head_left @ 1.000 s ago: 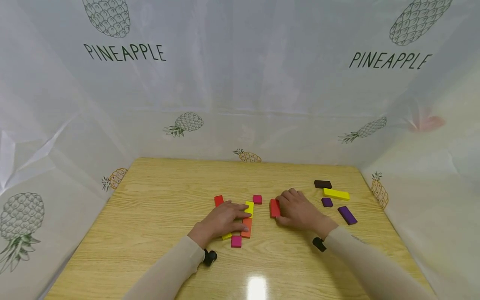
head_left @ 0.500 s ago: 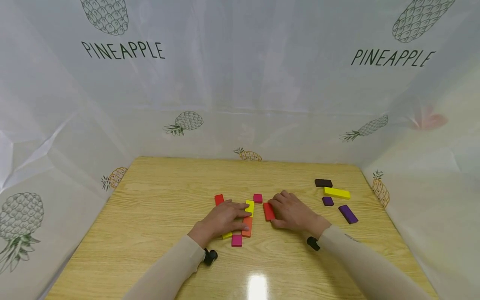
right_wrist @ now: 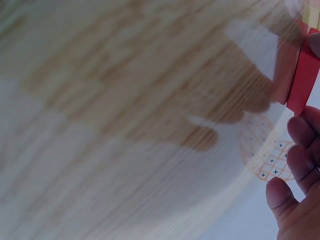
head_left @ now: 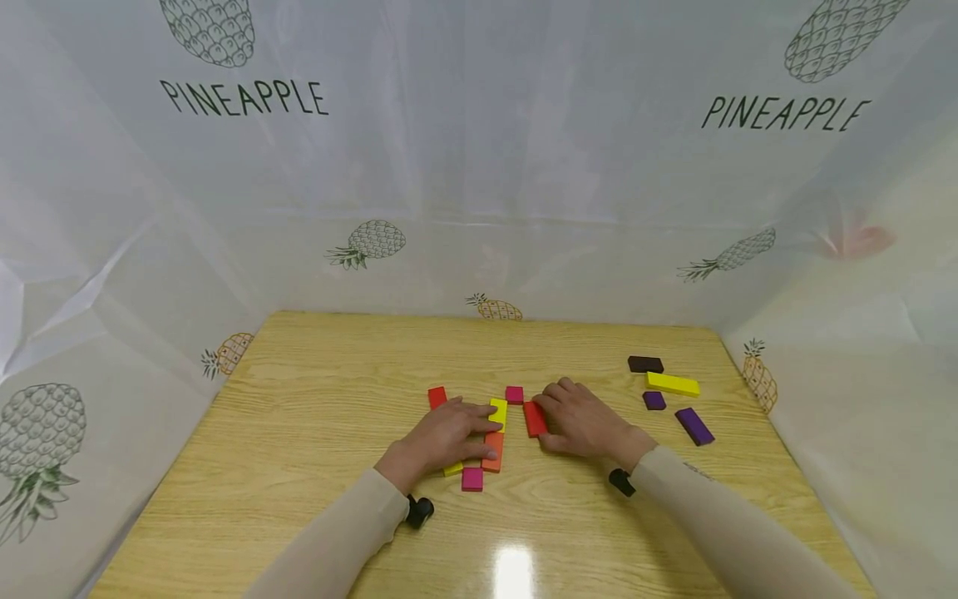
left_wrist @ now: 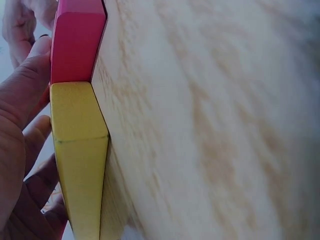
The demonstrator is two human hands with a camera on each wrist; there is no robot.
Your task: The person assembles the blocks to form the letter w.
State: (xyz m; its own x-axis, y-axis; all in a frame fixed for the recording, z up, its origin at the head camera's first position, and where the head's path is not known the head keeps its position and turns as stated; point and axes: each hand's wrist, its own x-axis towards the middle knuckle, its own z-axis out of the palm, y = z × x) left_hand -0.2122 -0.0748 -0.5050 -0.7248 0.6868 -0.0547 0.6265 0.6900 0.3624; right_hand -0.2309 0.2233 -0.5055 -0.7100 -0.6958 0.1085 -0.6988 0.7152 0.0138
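My right hand [head_left: 584,420] pinches a red block [head_left: 535,419] flat on the table, thumb at its near end and fingers at its far end. In the right wrist view the same red block [right_wrist: 303,77] stands just past the fingertips. My left hand [head_left: 445,437] spreads over a group of blocks, its fingers resting on a yellow block [head_left: 498,406] and an orange block [head_left: 493,462]. Partly under that hand are another red block [head_left: 437,396] and a second yellow block [left_wrist: 80,112]. Small magenta blocks [head_left: 472,480] [head_left: 514,395] lie at the near and far ends.
At the right of the wooden table [head_left: 337,358] lie a black block [head_left: 645,364], a long yellow block [head_left: 672,383], a small purple block [head_left: 654,401] and a longer purple block [head_left: 694,426]. A pineapple-print sheet [head_left: 479,166] surrounds the table's back and sides.
My right hand has slid the red block leftward, toward the yellow and orange blocks, most of it in the first half second. The left hand stays in place.
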